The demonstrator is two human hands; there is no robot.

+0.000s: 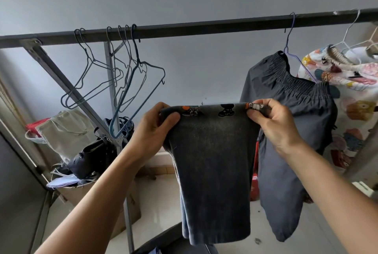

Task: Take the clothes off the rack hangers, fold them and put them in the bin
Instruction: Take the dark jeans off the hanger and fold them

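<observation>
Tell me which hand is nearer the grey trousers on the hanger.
Right. The right hand is just beside the grey trousers; the left hand holds the dark garment at its far corner.

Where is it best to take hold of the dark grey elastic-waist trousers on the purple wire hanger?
Once the left hand and right hand release the printed grey garment, grip the gathered waistband of the dark grey trousers from the front-left: it slopes over the purple wire hanger, and the white patterned garment crowds its right end.

three garments (212,161) were counted, one held and two hung. six empty hangers (136,49) and two hands (155,129) were seen.
</observation>
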